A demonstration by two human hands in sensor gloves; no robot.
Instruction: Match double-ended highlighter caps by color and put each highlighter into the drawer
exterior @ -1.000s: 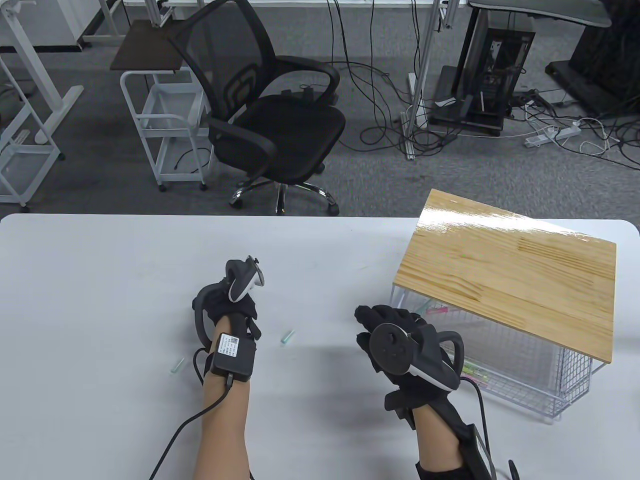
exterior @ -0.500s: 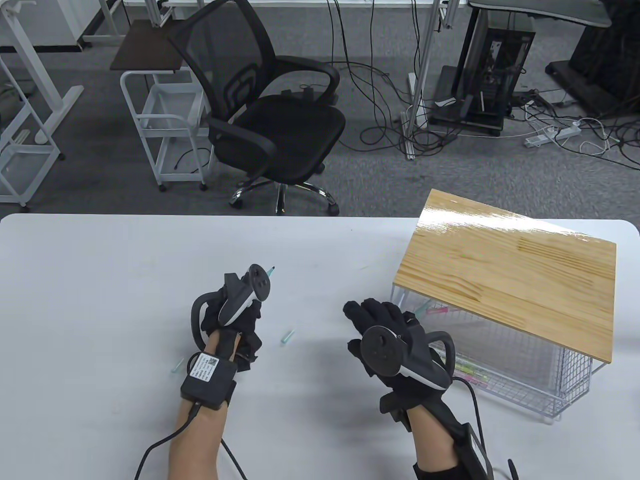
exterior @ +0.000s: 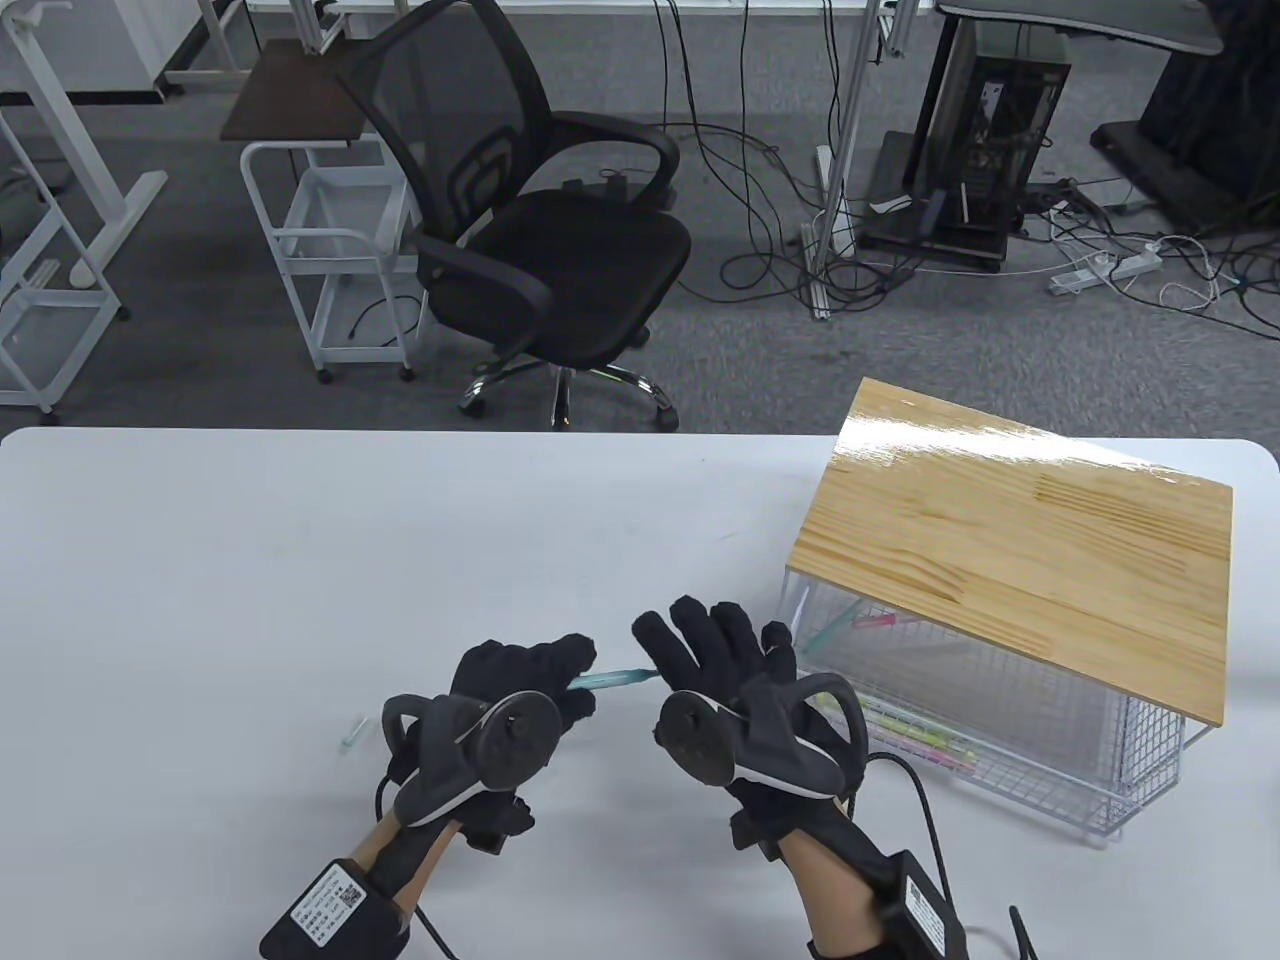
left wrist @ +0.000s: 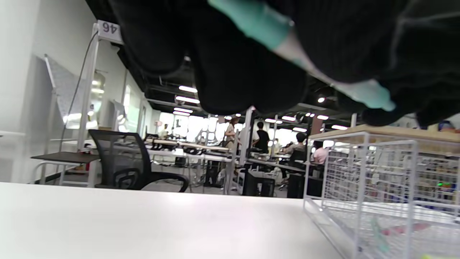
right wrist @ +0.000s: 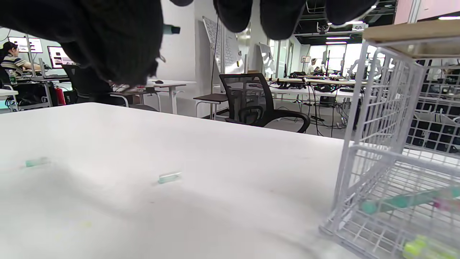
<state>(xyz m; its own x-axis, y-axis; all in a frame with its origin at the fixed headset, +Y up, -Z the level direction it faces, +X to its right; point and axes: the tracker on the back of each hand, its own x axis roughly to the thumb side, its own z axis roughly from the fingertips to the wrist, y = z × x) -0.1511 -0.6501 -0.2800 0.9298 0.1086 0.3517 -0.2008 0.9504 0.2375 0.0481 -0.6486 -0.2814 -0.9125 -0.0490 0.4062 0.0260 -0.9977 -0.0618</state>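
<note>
A teal cap (exterior: 352, 733) lies on the white counter (exterior: 200, 560), left of the left hand (exterior: 510, 690); a second cap (right wrist: 169, 177) shows only in the right wrist view, hidden elsewhere by the hands. The left hand's fingers (exterior: 575, 655) are curled around the teal highlighter (exterior: 612, 679), held above the counter with most of its barrel concealed. Whether the right hand (exterior: 720, 665) touches the highlighter's other end cannot be told; its fingers (exterior: 690, 625) appear spread. Further right, the wire drawer (exterior: 1010, 760) under a wooden top (exterior: 1010, 540) holds teal, pink and yellow highlighters, partly blurred.
</note>
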